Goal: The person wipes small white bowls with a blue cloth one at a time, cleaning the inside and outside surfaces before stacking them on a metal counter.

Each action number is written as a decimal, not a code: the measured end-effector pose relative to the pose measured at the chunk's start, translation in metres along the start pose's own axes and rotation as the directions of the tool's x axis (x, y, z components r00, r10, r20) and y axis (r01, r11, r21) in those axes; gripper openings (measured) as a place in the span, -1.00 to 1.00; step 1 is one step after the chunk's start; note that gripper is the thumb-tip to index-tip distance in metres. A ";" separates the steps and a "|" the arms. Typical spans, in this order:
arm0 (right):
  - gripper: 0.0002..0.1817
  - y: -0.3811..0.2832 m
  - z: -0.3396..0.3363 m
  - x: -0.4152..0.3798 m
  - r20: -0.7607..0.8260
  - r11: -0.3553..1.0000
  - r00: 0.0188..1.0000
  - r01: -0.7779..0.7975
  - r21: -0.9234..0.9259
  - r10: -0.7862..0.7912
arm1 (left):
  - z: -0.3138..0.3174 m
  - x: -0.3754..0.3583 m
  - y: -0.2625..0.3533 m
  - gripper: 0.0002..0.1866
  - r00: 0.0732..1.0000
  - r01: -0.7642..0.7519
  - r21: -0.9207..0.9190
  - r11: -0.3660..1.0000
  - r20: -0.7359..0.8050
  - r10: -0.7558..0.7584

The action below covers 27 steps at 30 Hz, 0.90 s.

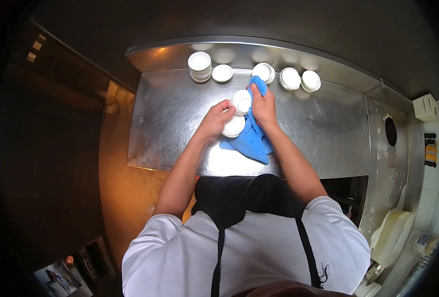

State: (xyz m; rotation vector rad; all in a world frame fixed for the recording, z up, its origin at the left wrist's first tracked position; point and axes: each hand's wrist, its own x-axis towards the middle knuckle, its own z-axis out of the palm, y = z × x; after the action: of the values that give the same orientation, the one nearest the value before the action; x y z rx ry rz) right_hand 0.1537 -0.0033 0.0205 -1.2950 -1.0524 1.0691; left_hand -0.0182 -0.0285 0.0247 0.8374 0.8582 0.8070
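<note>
My left hand (216, 120) grips a small white bowl (240, 102) by its left side, its footed underside turned up toward me. Bunched in my right hand (263, 106) is a blue cloth (251, 141), which touches the bowl's right edge and trails down onto the steel counter. Just under the held bowl, a short stack of white dishes (233, 127) stands on the counter close to my left hand. Part of that stack is hidden by the bowl and the cloth.
Along the counter's back stand a tall stack of white dishes (199, 62), a low white dish (222, 74) and several more stacks, one a white stack (311, 80) at the right. A raised metal ledge (259, 44) borders the steel counter (323, 133). Rightward, a steel surface has a round hole (390, 131).
</note>
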 end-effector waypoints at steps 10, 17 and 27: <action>-0.57 -0.007 -0.011 -0.011 0.439 0.769 0.778 0.587 -0.254 -0.449 | -0.001 0.004 -0.005 -0.81 0.996 -0.034 0.133 0.991 -0.072 0.044; -0.75 -0.005 -0.018 -0.002 0.269 0.961 0.963 -0.051 0.273 -0.025 | 0.007 -0.004 -0.003 -0.78 0.999 -0.027 0.010 1.000 -0.024 0.027; -0.69 -0.020 -0.020 -0.014 0.333 0.980 0.927 0.194 -0.030 -0.174 | 0.008 -0.005 0.008 -0.79 0.995 -0.060 0.224 0.973 -0.063 0.076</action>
State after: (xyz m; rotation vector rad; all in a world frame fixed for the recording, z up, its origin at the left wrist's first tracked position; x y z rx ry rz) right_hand 0.1711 -0.0215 0.0406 -1.0606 -1.4398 1.1388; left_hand -0.0155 -0.0320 0.0361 1.0446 1.0001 0.8141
